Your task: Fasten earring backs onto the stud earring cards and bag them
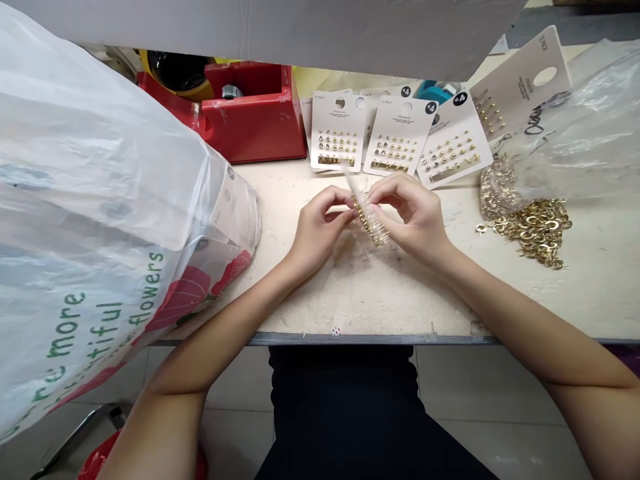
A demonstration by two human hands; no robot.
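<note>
My left hand and my right hand meet over the middle of the pale table. Both pinch a small clear strip studded with gold earrings, held edge-on between the fingertips. The fingers of each hand are closed on it. Just beyond the hands lie several white earring cards in a row, each carrying rows of gold studs.
A large clear plastic bag with green lettering fills the left side. A red tape dispenser stands at the back. A pile of gold rings spills from another clear bag at right. The table's front edge runs below my forearms.
</note>
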